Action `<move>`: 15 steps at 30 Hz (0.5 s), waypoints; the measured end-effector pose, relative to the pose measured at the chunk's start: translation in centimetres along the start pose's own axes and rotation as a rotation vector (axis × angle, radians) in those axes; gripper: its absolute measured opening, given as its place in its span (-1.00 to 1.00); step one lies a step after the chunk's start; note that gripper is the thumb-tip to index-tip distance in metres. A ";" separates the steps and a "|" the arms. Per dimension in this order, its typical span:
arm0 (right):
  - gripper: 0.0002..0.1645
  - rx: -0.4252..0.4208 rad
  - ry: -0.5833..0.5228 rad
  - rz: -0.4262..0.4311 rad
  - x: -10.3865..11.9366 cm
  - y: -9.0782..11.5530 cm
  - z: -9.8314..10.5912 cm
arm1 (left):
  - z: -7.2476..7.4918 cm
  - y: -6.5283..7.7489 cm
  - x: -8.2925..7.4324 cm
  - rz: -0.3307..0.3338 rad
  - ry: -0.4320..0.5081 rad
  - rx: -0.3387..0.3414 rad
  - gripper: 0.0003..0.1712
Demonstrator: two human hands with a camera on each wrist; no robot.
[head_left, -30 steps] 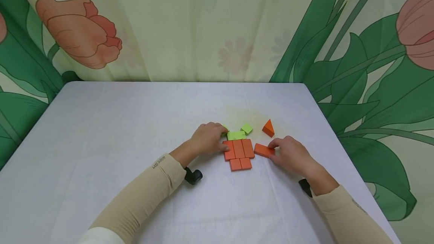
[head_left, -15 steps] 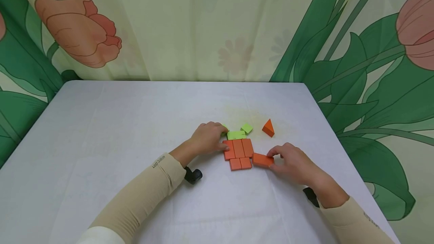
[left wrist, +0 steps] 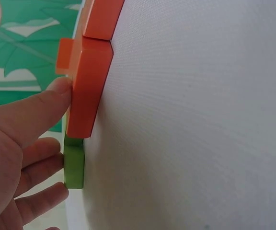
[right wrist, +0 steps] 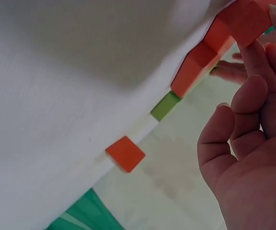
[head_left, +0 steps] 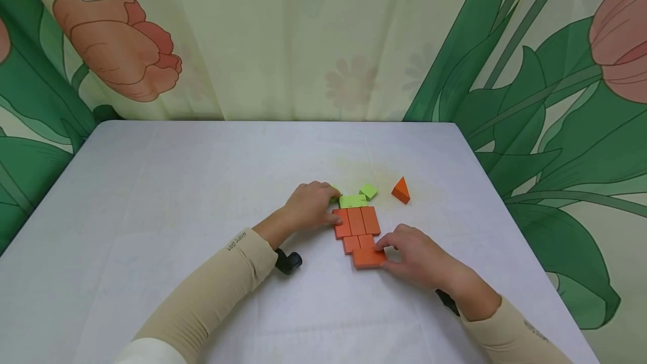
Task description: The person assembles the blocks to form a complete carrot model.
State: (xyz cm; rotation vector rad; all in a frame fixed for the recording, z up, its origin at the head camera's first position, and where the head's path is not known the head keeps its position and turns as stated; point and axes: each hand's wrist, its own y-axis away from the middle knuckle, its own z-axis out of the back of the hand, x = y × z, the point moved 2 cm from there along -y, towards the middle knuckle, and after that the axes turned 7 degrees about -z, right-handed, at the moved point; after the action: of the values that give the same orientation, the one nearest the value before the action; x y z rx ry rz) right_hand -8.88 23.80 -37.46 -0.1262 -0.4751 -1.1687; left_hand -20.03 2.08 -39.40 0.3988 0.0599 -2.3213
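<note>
My right hand (head_left: pixel 419 257) pinches an orange rectangular block (head_left: pixel 367 259) between thumb and fingers, at the near end of a cluster of orange blocks (head_left: pixel 356 221). The held block (right wrist: pixel 249 25) shows at the upper right of the right wrist view. On the cluster's far left side rests my left hand (head_left: pixel 312 206). Its thumb touches an orange block (left wrist: pixel 86 91) while the other fingers lie loosely extended by a green block (left wrist: pixel 74 165). Along the cluster's far edge lies a light green block (head_left: pixel 352 201), with a smaller green block (head_left: pixel 369 191) tilted behind it.
An orange triangular block (head_left: pixel 401 191) stands apart, to the far right of the cluster. All the blocks are on a table with a white cloth (head_left: pixel 202 184). A printed curtain (head_left: pixel 313 44) hangs behind the table's far edge.
My right hand has brought the orange block toward me and left, from the cluster's right side to its near end. My left hand has stayed in place.
</note>
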 end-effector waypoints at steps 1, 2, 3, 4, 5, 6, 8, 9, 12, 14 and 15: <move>-0.74 -0.004 0.010 0.006 0.1 -0.1 -0.1 | 0.0 0.0 0.0 -0.001 0.000 0.000 -0.30; -0.74 -0.008 0.018 0.011 0.2 -0.1 -0.2 | 0.0 0.0 0.0 -0.002 0.000 -0.001 -0.30; -0.74 -0.010 0.024 0.017 0.3 -0.2 -0.3 | 0.0 0.0 -0.1 -0.002 0.000 -0.001 -0.30; -0.73 -0.009 0.028 0.018 0.3 -0.3 -0.4 | 0.0 0.0 -0.1 -0.002 0.002 0.001 -0.30; -0.73 -0.010 0.031 0.021 0.4 -0.3 -0.4 | 0.0 0.0 -0.1 -0.001 0.003 0.003 -0.30; -0.74 -0.012 0.035 0.026 0.5 -0.4 -0.5 | 0.0 0.0 -0.1 -0.001 0.003 0.005 -0.30; -0.75 -0.019 0.036 0.036 0.6 -0.4 -0.6 | 0.0 0.0 -0.1 0.001 0.002 0.010 -0.30; -0.75 -0.024 0.038 0.044 0.6 -0.5 -0.7 | 0.0 0.0 -0.1 0.002 0.002 0.012 -0.30; -0.74 -0.042 0.051 0.073 0.6 -0.6 -0.9 | 0.1 0.0 -0.1 0.003 0.000 0.013 -0.30; -0.72 -0.049 0.060 0.079 0.6 -0.6 -1.1 | 0.1 0.0 -0.1 0.004 -0.001 0.011 -0.30; -0.71 -0.050 0.062 0.081 0.6 -0.6 -1.1 | 0.1 0.0 -0.1 0.004 -0.002 0.009 -0.30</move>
State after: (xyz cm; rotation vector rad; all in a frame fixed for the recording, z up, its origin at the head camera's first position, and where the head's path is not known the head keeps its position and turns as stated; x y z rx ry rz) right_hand -8.90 22.69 -38.30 -0.1507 -0.3827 -1.1027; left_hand -19.99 2.19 -39.29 0.4010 0.0470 -2.3188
